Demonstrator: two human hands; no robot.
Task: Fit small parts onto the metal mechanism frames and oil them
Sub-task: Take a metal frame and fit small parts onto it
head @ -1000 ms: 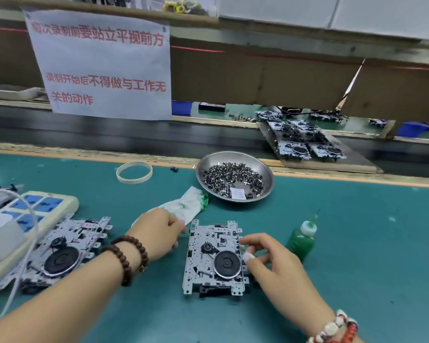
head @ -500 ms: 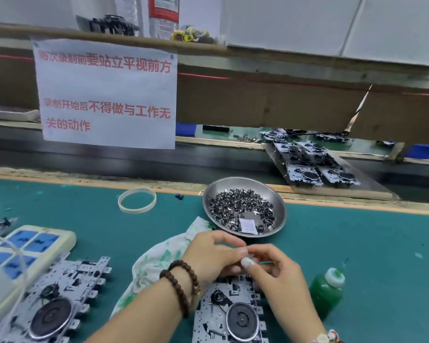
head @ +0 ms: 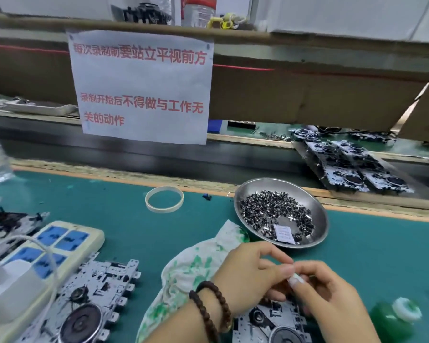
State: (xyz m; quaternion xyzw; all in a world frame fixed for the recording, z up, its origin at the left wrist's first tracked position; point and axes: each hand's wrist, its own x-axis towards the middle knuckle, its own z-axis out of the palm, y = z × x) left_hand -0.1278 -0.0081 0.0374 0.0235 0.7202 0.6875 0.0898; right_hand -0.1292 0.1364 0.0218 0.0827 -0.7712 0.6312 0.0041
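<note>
Silver perforated frame (head: 270, 323) with dark round wheel, beneath fingertips (head: 286, 269)

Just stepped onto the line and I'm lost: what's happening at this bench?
A person is assembling metal mechanism frames. The left hand and right hand meet fingertip to fingertip above one frame, apparently handling something tiny. A steel bowl of small parts sits behind, a green oil bottle to the right.

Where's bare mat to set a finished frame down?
Bare mat lies right of the steel bowl, beyond the green bottle, and between the tape ring and power strip. It is crowded near both hands, cloth and frames.
</note>
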